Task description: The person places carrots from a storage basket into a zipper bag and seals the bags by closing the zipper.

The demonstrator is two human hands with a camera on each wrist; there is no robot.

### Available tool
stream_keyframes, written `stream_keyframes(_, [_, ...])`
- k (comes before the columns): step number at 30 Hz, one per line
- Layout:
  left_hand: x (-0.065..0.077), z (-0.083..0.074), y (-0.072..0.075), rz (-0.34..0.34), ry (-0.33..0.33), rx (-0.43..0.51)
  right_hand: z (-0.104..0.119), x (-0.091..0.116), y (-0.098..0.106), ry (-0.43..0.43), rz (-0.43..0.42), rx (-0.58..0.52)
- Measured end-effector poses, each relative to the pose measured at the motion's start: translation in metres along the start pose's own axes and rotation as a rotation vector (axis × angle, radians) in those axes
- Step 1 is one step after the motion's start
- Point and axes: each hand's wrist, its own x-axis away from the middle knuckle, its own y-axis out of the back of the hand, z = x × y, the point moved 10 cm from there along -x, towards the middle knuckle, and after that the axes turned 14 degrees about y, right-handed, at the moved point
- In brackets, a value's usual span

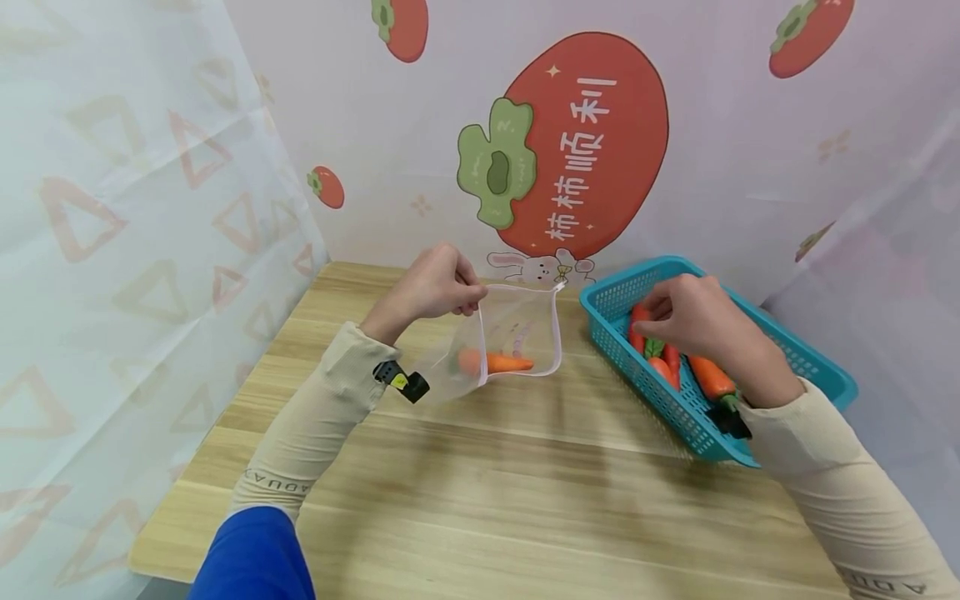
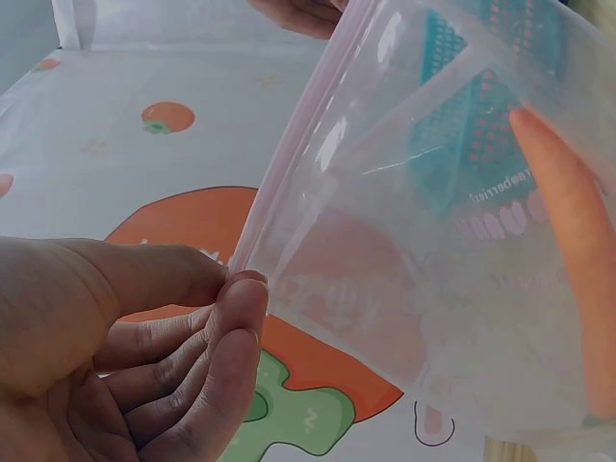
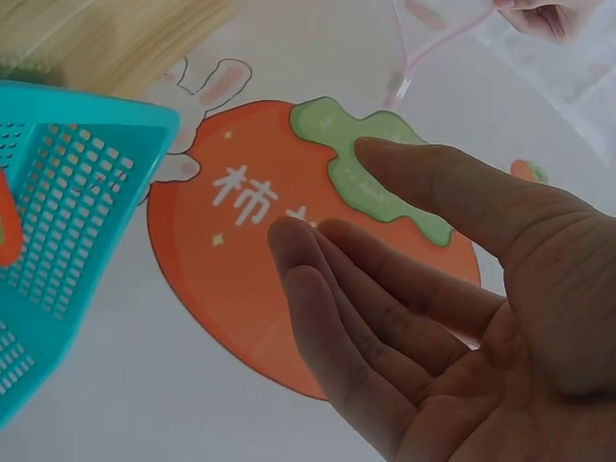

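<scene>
Left hand (image 1: 444,284): thumb and fingertips pinch the rim of a clear zip bag (image 1: 525,321) at a corner of its mouth; grip closed on that thin edge only. Probably held there to keep the mouth gaping and the bag propped up. Mouth faces the basket side, presumably so things can go in from the right. Inside: a carrot (image 1: 510,363), lying low, tip toward the mouth; bag's weight likely settles there. Can't tell if the bag's bottom touches the surface (image 1: 450,500).

Right hand (image 1: 697,315): grip half spread, thumb well apart from gently bent fingers, nothing held. Hangs over the basket (image 1: 652,389) near its far left corner.

Basket sits at the surface's right side, far end near the far edge, probably for easy right-hand reach. In it: red peppers (image 1: 671,362), an orange vegetable (image 1: 711,379) with green stem.
</scene>
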Motion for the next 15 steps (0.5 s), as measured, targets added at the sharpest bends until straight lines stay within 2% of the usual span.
stream_keyframes(15, [0.001,0.000,-0.004,0.012,-0.007,0.011,-0.021,0.020,-0.012,-0.018,-0.015,0.000])
